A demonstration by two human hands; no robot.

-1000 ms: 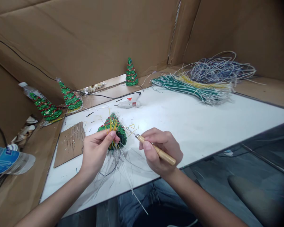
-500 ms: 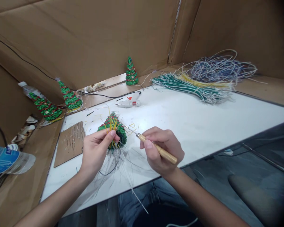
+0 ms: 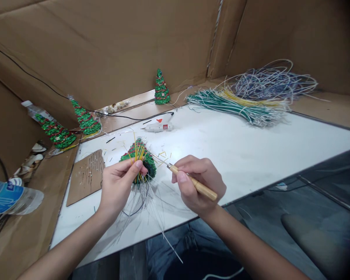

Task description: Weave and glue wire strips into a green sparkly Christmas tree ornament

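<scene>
A bundle of thin yellow wires point(image 3: 139, 151) is pinched between the thumb and fingers of my left hand point(image 3: 123, 177). Under that hand a small green Christmas tree point(image 3: 151, 167) with red trim lies on its side, its hollow base towards me. Loose white wires point(image 3: 146, 198) trail from it across the tabletop. My right hand point(image 3: 200, 182) is closed around the wooden handle of an awl point(image 3: 202, 189). The awl's thin metal shaft points left, its tip close to the yellow wires; whether it touches them I cannot tell.
A white pen-shaped tool point(image 3: 160, 127) with a black cord lies behind the tree. Cardboard point(image 3: 87, 177) is at left, beside a water bottle point(image 3: 14, 197). Finished-looking trees point(image 3: 86, 116) stand along the back. Green and yellow wire bundles point(image 3: 236, 105) lie at back right.
Almost nothing differs. My right hand with the awl has shifted very slightly left and up; my left hand keeps its place on the yellow wires.
</scene>
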